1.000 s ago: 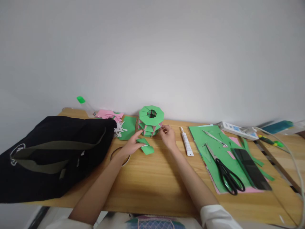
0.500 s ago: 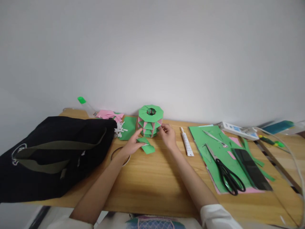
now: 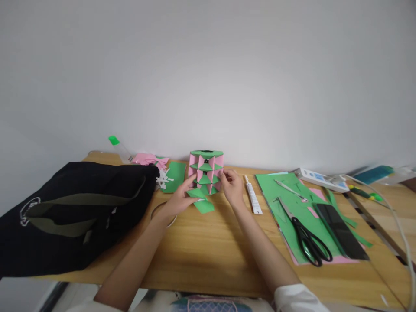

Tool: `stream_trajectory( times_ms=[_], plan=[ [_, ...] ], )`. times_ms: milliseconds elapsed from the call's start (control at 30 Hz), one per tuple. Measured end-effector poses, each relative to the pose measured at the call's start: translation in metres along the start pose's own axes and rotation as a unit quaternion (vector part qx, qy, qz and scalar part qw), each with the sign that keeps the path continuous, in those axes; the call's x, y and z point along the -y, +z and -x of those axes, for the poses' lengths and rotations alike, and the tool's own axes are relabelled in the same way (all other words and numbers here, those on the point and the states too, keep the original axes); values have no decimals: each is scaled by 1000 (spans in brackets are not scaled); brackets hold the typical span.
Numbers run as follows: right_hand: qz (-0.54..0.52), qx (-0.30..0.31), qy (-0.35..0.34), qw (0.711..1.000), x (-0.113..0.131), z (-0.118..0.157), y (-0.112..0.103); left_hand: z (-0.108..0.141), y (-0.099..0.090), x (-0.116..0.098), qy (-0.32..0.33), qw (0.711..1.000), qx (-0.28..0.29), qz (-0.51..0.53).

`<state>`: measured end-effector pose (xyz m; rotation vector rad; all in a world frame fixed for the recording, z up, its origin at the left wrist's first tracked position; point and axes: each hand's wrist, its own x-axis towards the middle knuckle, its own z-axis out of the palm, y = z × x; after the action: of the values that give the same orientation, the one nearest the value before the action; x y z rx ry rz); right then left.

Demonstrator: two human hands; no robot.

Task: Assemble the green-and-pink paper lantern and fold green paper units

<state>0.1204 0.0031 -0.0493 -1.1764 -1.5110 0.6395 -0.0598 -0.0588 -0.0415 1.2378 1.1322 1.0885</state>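
A tiered green and pink folded-paper structure [image 3: 206, 167] is near the wall, its side facing me and its top ring seen almost edge-on. My left hand [image 3: 182, 197] is at its lower left, thumb and fingers closed on a small green paper piece [image 3: 204, 206] that hangs in front of the structure's base. At the lower right side, my right hand [image 3: 232, 186] has its fingertips pinched on the structure's edge.
A black bag [image 3: 107, 216] lies left, beside a ring [image 3: 156, 210] and white paper scraps [image 3: 163, 177]. On the right are a glue tube [image 3: 253, 197], green sheets [image 3: 269, 190], black-handled scissors [image 3: 310, 242], tweezers [image 3: 290, 190], a dark flat object [image 3: 341, 232] and a power strip [image 3: 321, 180].
The paper structure has tipped back, so its side now shows and its top opening is nearly hidden. Both hands keep their places on it, and the view has shifted slightly.
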Motion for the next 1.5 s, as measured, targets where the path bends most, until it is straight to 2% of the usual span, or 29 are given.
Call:
stream_trajectory(
  times_ms=[333, 767, 967, 1167, 1367, 1500],
  plan=[
    [-5, 5, 5, 1000, 4, 4, -5, 6, 4, 0, 1, 1000, -10, -10],
    [38, -40, -36, 998, 32, 10, -9, 4, 4, 6, 1, 999, -37, -11],
    [6, -29, -48, 998, 17, -2, 6, -12, -1, 11, 27, 997, -63, -24],
    [-1, -16, -51, 999, -3, -12, 23, -27, -9, 19, 25, 996, -81, -29],
    [25, 13, -44, 999, -33, -2, 33, -26, -5, 34, -30, 997, -77, -15],
    [51, 33, -27, 998, -49, 6, 34, -22, 1, 35, -54, 996, -65, 4]
  ],
)
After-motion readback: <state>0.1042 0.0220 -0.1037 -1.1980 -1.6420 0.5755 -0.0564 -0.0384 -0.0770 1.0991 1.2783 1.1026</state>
